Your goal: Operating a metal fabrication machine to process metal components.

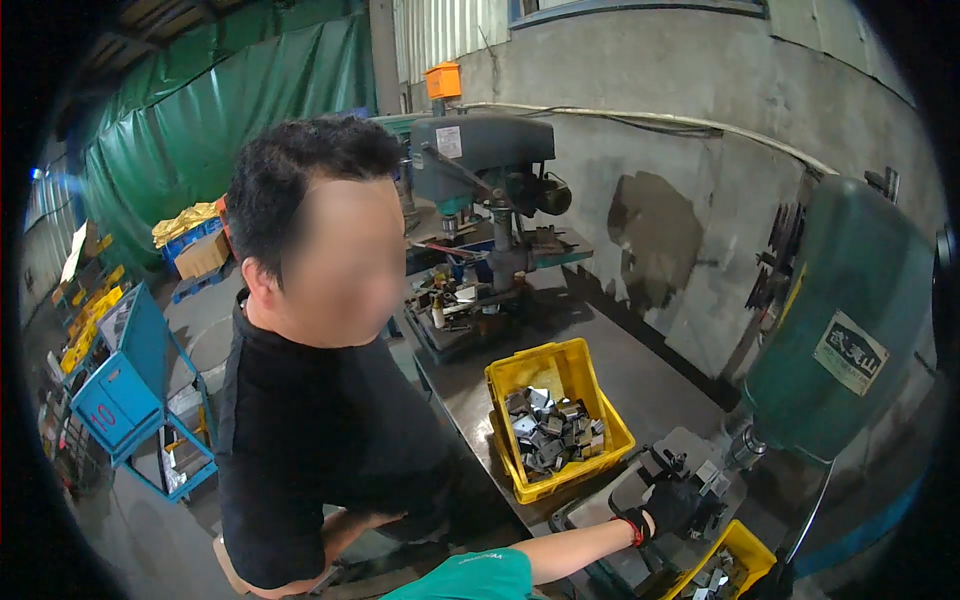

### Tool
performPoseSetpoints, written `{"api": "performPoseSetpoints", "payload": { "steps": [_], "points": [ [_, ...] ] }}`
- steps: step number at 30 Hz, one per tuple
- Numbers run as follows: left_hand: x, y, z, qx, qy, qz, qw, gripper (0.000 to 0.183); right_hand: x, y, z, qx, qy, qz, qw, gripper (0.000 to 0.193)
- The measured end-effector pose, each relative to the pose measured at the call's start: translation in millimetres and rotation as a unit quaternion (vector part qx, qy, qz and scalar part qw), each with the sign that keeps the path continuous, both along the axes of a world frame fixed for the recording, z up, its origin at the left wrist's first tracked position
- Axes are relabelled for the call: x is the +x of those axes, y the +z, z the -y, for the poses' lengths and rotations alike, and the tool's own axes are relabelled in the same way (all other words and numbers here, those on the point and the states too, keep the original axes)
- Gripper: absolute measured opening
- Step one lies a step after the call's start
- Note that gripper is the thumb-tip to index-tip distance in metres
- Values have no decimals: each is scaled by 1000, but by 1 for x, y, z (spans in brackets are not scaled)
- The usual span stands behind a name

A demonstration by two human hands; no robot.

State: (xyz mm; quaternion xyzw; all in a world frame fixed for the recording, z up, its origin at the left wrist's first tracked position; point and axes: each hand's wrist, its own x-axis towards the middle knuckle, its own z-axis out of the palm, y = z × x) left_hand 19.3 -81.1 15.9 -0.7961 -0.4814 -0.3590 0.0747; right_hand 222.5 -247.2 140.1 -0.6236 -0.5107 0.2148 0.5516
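My left hand [672, 507], in a dark glove with a red band at the wrist, reaches from a green sleeve to the dark clamping fixture [655, 468] on the drill press table. Its fingers are curled against the fixture; what they grip blends into the dark metal. A small bright metal block [712, 478] sits in the fixture just beyond the fingers, beneath the drill chuck [745, 448]. At the lower right edge my right hand [773, 582], dark-gloved and partly cut off, appears closed at the lower end of the thin feed lever [812, 515] of the green drill press [835, 330].
A yellow bin [610, 420] of metal brackets [550, 435] stands left of the fixture; another yellow bin [755, 548] holds parts near my right hand. A person in black [320, 430] stands close on the left. Behind are a second drill press [480, 160] and a blue cart [120, 375].
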Motion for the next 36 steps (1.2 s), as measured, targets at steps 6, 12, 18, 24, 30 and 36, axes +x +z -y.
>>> {"api": "performPoseSetpoints", "payload": {
  "steps": [6,12,18,24,30,36],
  "points": [
    [5,35,6,-26,-93,29,995,20,19,-33,-25,69,44,-192,978,30],
    [-29,-2,-20,-15,-115,90,989,10,-18,15,-14,-70,-13,-180,981,23],
    [-20,11,-23,-37,12,34,999,31,-25,31,-10,-88,-58,-180,978,22],
    [-33,33,-49,21,-61,103,993,58,-24,26,-15,-89,-47,-185,978,22],
    [-25,-8,-75,-67,-178,132,973,48,-24,9,-20,-69,-63,-216,972,21],
    [-24,6,-65,-111,-160,136,971,42,-14,-14,-26,-56,-68,-210,974,21]
  ]
}}
